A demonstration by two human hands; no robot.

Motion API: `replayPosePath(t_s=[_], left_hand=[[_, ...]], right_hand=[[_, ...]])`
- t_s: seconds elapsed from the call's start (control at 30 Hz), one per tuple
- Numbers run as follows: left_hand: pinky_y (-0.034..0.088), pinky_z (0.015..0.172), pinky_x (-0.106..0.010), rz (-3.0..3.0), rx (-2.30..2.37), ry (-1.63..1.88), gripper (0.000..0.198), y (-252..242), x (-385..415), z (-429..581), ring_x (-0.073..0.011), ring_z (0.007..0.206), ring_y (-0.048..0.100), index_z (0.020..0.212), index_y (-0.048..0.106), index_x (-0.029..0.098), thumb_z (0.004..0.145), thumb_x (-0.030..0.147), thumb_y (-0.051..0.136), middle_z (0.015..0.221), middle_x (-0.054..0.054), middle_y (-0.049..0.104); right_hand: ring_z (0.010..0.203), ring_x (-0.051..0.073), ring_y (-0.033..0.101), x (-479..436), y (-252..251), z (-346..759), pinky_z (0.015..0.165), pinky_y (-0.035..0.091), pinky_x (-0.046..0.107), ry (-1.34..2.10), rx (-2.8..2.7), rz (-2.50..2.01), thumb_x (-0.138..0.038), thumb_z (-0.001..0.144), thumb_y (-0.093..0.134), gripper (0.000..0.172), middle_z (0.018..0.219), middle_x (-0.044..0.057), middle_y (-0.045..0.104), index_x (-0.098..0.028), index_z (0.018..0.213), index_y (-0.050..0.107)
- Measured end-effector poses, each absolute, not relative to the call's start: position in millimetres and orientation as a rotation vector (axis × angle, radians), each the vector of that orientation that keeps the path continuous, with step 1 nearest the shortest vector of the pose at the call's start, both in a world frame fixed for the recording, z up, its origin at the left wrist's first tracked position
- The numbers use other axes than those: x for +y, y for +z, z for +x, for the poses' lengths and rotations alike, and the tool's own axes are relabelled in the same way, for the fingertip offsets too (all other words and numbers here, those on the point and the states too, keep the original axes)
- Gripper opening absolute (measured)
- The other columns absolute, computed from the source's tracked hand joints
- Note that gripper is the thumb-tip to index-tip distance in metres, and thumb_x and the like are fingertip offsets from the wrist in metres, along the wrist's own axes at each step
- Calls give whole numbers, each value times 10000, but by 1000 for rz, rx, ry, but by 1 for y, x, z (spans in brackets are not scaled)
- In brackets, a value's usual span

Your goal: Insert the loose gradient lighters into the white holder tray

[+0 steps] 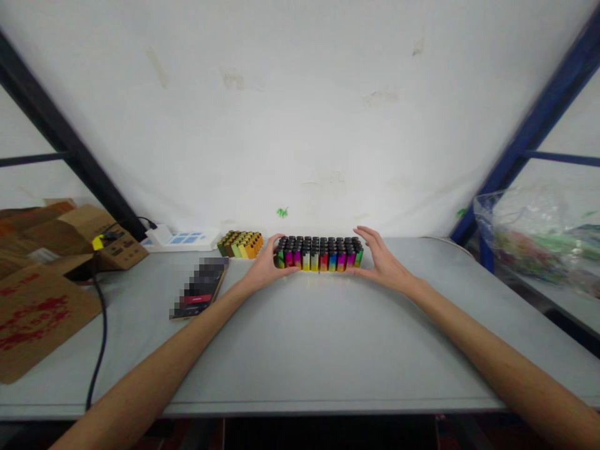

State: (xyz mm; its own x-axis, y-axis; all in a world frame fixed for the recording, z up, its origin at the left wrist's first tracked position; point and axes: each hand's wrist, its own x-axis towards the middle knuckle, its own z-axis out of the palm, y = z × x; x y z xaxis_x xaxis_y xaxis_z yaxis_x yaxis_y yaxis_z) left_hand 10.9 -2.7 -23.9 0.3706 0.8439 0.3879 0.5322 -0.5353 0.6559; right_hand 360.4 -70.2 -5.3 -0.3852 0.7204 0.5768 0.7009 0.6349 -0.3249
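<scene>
Several rows of lighters (319,255) stand upright in a tight block on the grey table, with black tops and shiny bodies in green, purple, yellow, red and blue. My left hand (265,267) is curved round the block's left end, thumb along the front and fingers at the back. At the opposite end, my right hand (385,265) brackets the block with its thumb at the front face and its fingers raised behind; a small gap shows by the palm. To the left of my left hand stands a smaller block of yellow and green lighters (241,244).
A phone (201,287) lies left of my left forearm. Behind it is a white power strip (182,240). Cardboard boxes (47,312) and a black cable (104,312) occupy the left side. A clear plastic bag (534,231) sits beyond the blue post (515,137) at right.
</scene>
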Motion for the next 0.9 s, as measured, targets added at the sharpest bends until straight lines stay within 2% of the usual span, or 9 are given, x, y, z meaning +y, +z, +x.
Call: replayPosePath(t_s=[0.07,0.13,0.3,0.43,0.5,0.6,0.67,0.9], left_hand=[[511,1077,-470,2194,1157,988,921,-23,-3,10,-296,1217,639,1451,335,218,725,504,824,1293,-110,637],[497,1095,-467,2217,1151,997,900,-19,-4,11,-295,1260,614,1466,335,216,761,539,794,1343,-125,611],[312,1234,-492,2574,1185,1101,823,5,-15,27,-316,1453,408,1559,293,227,901,583,636,1566,-148,415],[221,1242,-555,2887,1155,858,807,17,-13,47,-387,1485,315,1530,408,257,867,656,638,1556,-147,424],[271,1197,-578,2944,1193,718,783,18,-7,54,-410,1424,387,1500,460,278,858,694,624,1472,-151,505],[419,1071,-517,2936,1228,587,745,17,1,58,-371,1210,556,1489,480,309,879,728,563,1250,-137,619],[459,1012,-468,2936,1219,588,738,16,5,57,-344,1125,584,1476,496,310,879,740,551,1174,-126,628],[478,957,-400,3028,1080,536,770,20,15,46,-316,1090,591,1474,505,301,861,763,562,1152,-113,619]], right_hand=[[1522,343,284,-68,-4,354,1215,350,559,18,-2236,-1115,-625,897,643,928,1644,165,240,-294,1610,150],[1513,352,305,-64,0,349,1214,348,563,-6,-2301,-1131,-644,896,631,940,1646,167,257,-295,1619,142],[1440,392,400,-51,20,336,1156,389,588,-143,-2465,-1146,-700,898,579,861,1567,198,406,-251,1583,312],[1320,391,513,-37,28,319,1077,440,550,-233,-2547,-1194,-752,882,552,845,1466,205,518,-227,1532,423],[1158,367,625,-31,27,313,975,497,483,-205,-2553,-1287,-771,878,536,859,1317,201,627,-218,1528,437],[972,324,689,-28,24,309,843,508,391,-199,-2532,-1405,-767,897,509,837,1136,173,701,-226,1533,437],[939,316,692,-30,23,309,804,493,363,-236,-2509,-1431,-751,911,505,798,1097,166,706,-229,1513,458],[948,346,695,-50,25,301,770,476,369,-284,-2417,-1622,-757,926,456,782,1078,196,701,-202,1477,456]])
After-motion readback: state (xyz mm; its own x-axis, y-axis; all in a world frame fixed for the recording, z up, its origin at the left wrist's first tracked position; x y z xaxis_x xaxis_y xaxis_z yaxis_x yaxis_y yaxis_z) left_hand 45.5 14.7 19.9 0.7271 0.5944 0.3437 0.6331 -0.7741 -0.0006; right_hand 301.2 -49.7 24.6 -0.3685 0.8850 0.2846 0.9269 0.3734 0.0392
